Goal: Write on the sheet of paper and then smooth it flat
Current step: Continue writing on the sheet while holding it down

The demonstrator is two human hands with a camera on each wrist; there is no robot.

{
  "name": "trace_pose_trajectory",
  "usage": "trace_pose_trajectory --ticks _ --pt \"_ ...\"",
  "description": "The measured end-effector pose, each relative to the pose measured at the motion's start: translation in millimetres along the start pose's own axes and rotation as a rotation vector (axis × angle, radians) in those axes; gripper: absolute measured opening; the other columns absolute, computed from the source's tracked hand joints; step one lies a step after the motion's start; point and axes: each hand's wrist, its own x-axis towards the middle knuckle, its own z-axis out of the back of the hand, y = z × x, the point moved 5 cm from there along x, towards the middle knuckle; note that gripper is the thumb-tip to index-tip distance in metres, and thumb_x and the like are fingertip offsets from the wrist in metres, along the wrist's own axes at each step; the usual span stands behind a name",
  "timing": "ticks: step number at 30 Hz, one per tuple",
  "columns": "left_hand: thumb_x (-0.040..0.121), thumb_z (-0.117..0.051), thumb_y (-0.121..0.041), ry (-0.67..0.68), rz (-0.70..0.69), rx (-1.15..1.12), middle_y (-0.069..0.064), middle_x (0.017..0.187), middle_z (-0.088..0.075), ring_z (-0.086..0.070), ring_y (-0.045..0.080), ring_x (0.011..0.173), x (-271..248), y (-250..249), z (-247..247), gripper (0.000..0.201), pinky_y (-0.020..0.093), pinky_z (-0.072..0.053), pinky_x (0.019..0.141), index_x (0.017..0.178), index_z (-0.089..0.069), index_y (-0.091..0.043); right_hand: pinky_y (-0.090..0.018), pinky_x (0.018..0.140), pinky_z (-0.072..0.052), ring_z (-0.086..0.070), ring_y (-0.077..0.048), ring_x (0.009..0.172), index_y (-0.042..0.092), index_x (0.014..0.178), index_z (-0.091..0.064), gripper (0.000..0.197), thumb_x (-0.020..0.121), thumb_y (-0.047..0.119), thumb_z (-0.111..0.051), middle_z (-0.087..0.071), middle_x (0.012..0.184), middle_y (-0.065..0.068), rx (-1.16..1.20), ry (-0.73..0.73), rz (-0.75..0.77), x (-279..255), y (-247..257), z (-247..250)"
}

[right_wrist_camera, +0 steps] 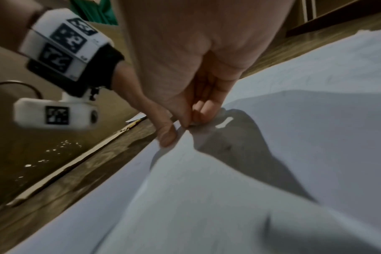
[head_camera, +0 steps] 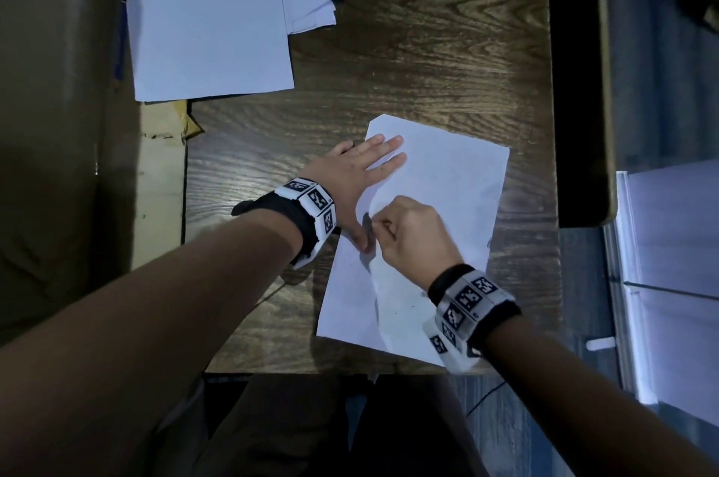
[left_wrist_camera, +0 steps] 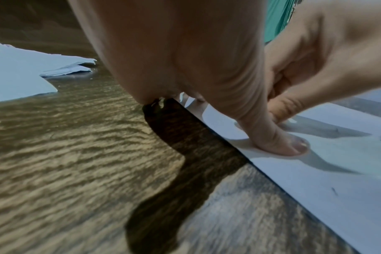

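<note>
A white sheet of paper (head_camera: 447, 181) lies tilted on the dark wooden table (head_camera: 408, 48), with a raised crease running down its left part. My left hand (head_camera: 356, 184) lies flat across the sheet's left edge, fingers straight. Its thumb (left_wrist_camera: 278, 142) presses the paper down. Right beside that thumb, my right hand (head_camera: 383, 225) pinches the raised fold of the sheet (right_wrist_camera: 228, 197) between thumb and fingertips (right_wrist_camera: 203, 108). A few faint pen marks show on the paper. No pen is in view.
A loose stack of white sheets (head_camera: 210, 9) lies at the table's back left, over a cardboard box (head_camera: 159, 181). Past the table's right edge stand another cardboard box (head_camera: 607, 87) and pale boards (head_camera: 669, 243). The table's front edge is close to my body.
</note>
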Motion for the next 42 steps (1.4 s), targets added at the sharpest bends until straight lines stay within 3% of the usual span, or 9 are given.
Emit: trace_pose_trajectory --ticks 4,7,10,14,18,22,33,38,42 --pt "0.052 -0.08 -0.081 0.003 -0.007 -0.047 -0.011 0.164 0.031 0.023 0.012 0.153 -1.4 -1.0 1.8 0.153 0.043 0.009 0.122 0.161 0.014 -0.03 -0.031 0.059 -0.047 -0.056 -0.02 0.063 0.007 0.068 -0.067 0.015 0.082 0.005 -0.062 -0.061 0.073 -0.003 -0.004 -0.179 -0.059 35.3 -6.7 16.8" --pt "0.054 -0.078 -0.083 0.007 0.003 -0.005 -0.01 0.164 0.032 0.023 0.013 0.153 -0.8 -2.6 1.1 0.152 0.044 0.007 0.124 0.16 0.016 -0.03 -0.023 0.061 -0.04 -0.057 -0.02 0.064 0.01 0.07 -0.069 0.014 0.08 0.002 -0.065 -0.061 0.074 -0.004 0.017 -0.172 -0.057 4.4 -4.2 3.1" --pt "0.055 -0.076 -0.084 0.011 0.023 0.003 -0.01 0.162 0.035 0.025 0.013 0.152 -1.3 -3.1 -0.4 0.151 0.044 0.007 0.125 0.16 0.019 -0.03 -0.017 0.066 -0.039 -0.063 -0.02 0.073 0.011 0.081 -0.072 0.008 0.083 0.005 -0.069 -0.067 0.08 -0.003 0.034 -0.099 -0.047 -27.5 -13.6 -0.7" --pt "0.055 -0.076 -0.083 -0.004 0.042 -0.023 -0.009 0.163 0.033 0.024 0.013 0.152 -2.3 -5.6 -1.6 0.151 0.044 0.008 0.125 0.16 0.017 -0.03 -0.018 0.082 -0.048 -0.063 -0.013 0.078 0.017 0.101 -0.073 0.013 0.09 0.015 -0.068 -0.068 0.09 -0.001 0.205 -0.238 -0.236 -21.1 -45.2 21.8" --pt "0.055 -0.076 -0.084 -0.006 0.041 -0.026 -0.01 0.163 0.034 0.025 0.013 0.152 -3.3 -6.3 1.2 0.15 0.043 0.008 0.124 0.16 0.017 -0.03 -0.001 0.078 -0.038 -0.058 -0.004 0.077 0.019 0.11 -0.072 0.019 0.094 0.018 -0.061 -0.063 0.093 0.001 0.188 -0.265 -0.202 -6.5 -49.0 33.2" --pt "0.055 -0.077 -0.084 0.004 0.051 -0.013 -0.009 0.163 0.034 0.025 0.013 0.152 -2.5 -7.8 0.5 0.151 0.043 0.008 0.124 0.16 0.018 -0.03 -0.011 0.073 -0.049 -0.061 -0.006 0.073 0.017 0.101 -0.072 0.012 0.089 0.018 -0.068 -0.067 0.084 0.004 0.233 -0.275 -0.215 -0.6 -49.9 33.6" --pt "0.055 -0.077 -0.083 0.005 0.058 -0.011 -0.009 0.163 0.034 0.025 0.012 0.152 -3.2 -7.2 1.5 0.151 0.042 0.009 0.124 0.16 0.018 -0.031 -0.031 0.068 -0.052 -0.055 -0.011 0.07 0.009 0.095 -0.07 0.009 0.087 0.008 -0.066 -0.061 0.09 -0.001 0.042 -0.252 -0.049 -4.5 -52.9 27.8" --pt "0.055 -0.077 -0.083 0.001 0.062 -0.008 -0.01 0.162 0.035 0.025 0.013 0.152 -2.7 -6.3 -1.4 0.151 0.044 0.009 0.124 0.159 0.019 -0.031 -0.039 0.067 -0.055 -0.059 -0.02 0.069 0.008 0.089 -0.069 0.005 0.088 0.009 -0.065 -0.061 0.085 -0.003 0.001 -0.086 0.051 -14.4 -42.8 19.3" --pt "0.057 -0.078 -0.081 -0.011 0.063 -0.014 -0.006 0.164 0.033 0.024 0.017 0.153 -3.9 -11.5 1.0 0.148 0.049 0.007 0.124 0.16 0.016 -0.031 -0.036 0.071 -0.054 -0.061 -0.021 0.074 0.012 0.094 -0.07 0.01 0.09 0.014 -0.061 -0.06 0.086 -0.001 -0.013 -0.12 0.013 6.0 -42.2 22.8"
